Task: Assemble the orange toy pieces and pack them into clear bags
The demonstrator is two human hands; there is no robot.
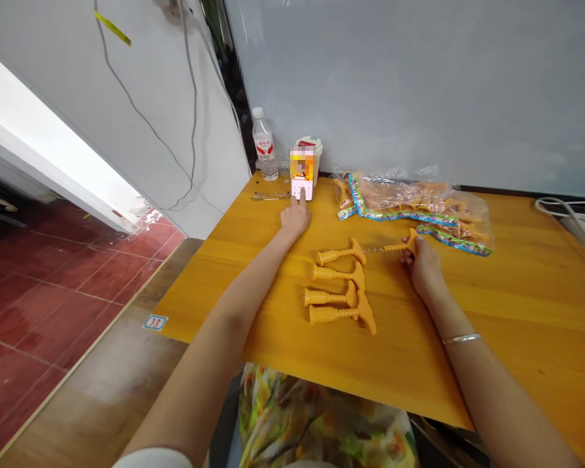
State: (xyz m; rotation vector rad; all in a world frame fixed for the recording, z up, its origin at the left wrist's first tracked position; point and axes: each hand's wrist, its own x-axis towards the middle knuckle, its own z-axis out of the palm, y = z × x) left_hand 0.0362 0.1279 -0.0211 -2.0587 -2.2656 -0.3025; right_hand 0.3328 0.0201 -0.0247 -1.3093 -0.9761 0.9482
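My left hand [296, 218] reaches forward with a finger stretched out to the lower part of a small upright phone [302, 188], and it holds nothing. The phone's screen is partly blurred. Between the fingers of my right hand [423, 263] is the T-shaped handle of a yellow corkscrew [394, 247], its bare metal spiral pointing left. That tip comes close to the handle of a yellow sheathed corkscrew [341, 253] lying on the table. Below it, several more yellow corkscrews [338, 313] lie in a rough column, handles to the right.
Behind the phone stands a white lidded cup [316, 146], with a water bottle [264, 146] to its left. Clear plastic bags [409, 198] of yellow pieces lie at the back of the wooden table [517, 312]. A white cable [572, 208] curls at the far right.
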